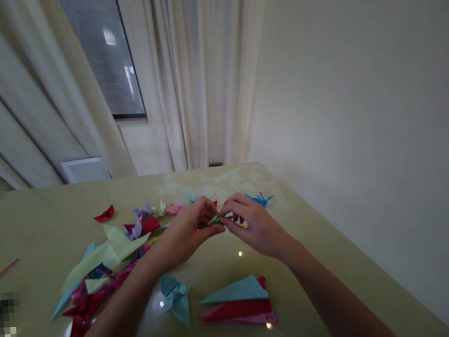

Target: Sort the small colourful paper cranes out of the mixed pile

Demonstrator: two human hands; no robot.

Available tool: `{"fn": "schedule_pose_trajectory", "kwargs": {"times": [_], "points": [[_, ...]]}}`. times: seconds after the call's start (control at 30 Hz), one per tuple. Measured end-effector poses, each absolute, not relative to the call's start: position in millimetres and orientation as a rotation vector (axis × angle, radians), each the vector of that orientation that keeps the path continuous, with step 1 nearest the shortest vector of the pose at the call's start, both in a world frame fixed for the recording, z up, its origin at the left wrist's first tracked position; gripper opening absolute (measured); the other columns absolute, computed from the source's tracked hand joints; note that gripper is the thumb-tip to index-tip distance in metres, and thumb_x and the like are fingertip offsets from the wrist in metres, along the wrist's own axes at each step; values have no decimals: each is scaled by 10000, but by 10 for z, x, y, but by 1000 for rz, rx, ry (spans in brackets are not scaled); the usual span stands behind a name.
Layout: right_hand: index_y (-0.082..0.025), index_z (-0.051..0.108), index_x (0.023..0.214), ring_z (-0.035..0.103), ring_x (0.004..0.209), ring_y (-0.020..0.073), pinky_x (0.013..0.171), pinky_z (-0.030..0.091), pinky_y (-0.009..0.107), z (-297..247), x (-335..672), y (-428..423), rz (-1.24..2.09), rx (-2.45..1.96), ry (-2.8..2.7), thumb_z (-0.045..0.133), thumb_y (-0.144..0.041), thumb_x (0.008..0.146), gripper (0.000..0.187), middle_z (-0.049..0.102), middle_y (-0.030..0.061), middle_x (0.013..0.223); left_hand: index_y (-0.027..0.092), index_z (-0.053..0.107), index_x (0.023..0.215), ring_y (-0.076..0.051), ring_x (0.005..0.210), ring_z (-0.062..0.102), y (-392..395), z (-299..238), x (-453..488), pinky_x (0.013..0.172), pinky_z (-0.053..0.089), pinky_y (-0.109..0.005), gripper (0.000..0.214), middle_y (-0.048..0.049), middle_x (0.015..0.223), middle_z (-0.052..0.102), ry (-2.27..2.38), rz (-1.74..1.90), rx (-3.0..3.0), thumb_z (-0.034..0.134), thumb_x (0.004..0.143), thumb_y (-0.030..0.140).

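Observation:
My left hand [190, 230] and my right hand [253, 223] meet above the middle of the table, fingers pinched together. Between the fingertips sits a small folded piece of green paper [219, 219], held from both sides. Just beyond my right hand lies a blue paper shape [259, 198]. Below the hands a teal folded paper figure [176, 297] rests on the tabletop.
A pale green table [37, 232] carries many folded papers: a heap of red, green and blue pieces [100, 274] at the left, a stack of teal, red and pink triangles [240, 303] near me, small figures [150, 217] behind. Curtains and a window stand behind.

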State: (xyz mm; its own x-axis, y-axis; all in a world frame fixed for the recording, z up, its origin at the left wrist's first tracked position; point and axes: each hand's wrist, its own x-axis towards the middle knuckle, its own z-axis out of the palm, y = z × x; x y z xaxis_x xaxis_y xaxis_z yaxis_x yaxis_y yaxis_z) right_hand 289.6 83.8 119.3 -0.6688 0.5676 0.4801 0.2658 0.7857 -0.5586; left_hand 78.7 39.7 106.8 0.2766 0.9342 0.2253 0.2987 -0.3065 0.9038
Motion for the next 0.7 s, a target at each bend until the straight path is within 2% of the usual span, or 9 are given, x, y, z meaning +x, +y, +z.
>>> {"fn": "schedule_pose_trajectory", "kwargs": {"times": [0.13, 0.2, 0.27, 0.37, 0.47, 0.57, 0.7], "points": [[-200, 684, 950, 622, 836, 150, 733, 457, 255, 1315, 3123, 945, 408, -799, -2360, 655, -145, 949, 62, 656, 30, 977, 231, 541, 1158, -197, 821, 702, 259, 1088, 761, 723, 532, -316, 331, -28, 969, 748, 1413, 837, 1908, 681, 922, 416], [-188, 694, 903, 605, 771, 149, 695, 418, 257, 1345, 3328, 1065, 334, -997, -2424, 664, -126, 918, 71, 668, 21, 889, 240, 597, 1130, -196, 800, 688, 129, 1030, 703, 725, 509, -319, 262, -17, 949, 741, 1511, 605, 2017, 654, 932, 402], [-185, 706, 854, 599, 727, 152, 667, 390, 260, 1327, 3536, 1202, 314, -1210, -2509, 662, -110, 889, 94, 681, 16, 815, 260, 654, 1067, -211, 870, 693, -37, 931, 620, 781, 497, -332, 184, -12, 972, 734, 1537, 376, 2090, 651, 924, 377], [-184, 731, 808, 612, 694, 166, 633, 374, 267, 1211, 3748, 1396, 375, -1476, -2590, 651, -97, 849, 126, 703, 24, 761, 288, 691, 1060, -251, 1067, 674, -274, 733, 478, 912, 484, -363, 195, -27, 1138, 712, 1568, 178, 2111, 690, 874, 343], [-186, 756, 762, 631, 697, 186, 618, 386, 277, 1048, 3817, 1544, 455, -1609, -2606, 667, -79, 782, 141, 718, 40, 743, 288, 687, 1101, -273, 1152, 651, -388, 520, 351, 977, 469, -387, 299, -47, 1237, 685, 1636, 67, 2086, 692, 808, 227], [-200, 770, 711, 635, 683, 191, 605, 395, 279, 925, 3835, 1638, 524, -1671, -2605, 698, -71, 732, 149, 726, 40, 733, 264, 677, 1020, -257, 1088, 671, -366, 361, 267, 942, 478, -377, 268, -41, 1154, 707, 1659, -2, 2071, 604, 805, 122], [-211, 780, 699, 643, 666, 200, 617, 411, 297, 938, 3854, 1657, 546, -1698, -2554, 769, -123, 739, 97, 736, 45, 728, 249, 677, 970, -235, 996, 676, -274, 390, 255, 874, 471, -346, 191, -33, 1061, 718, 1642, 75, 2101, 573, 850, 142]]}}
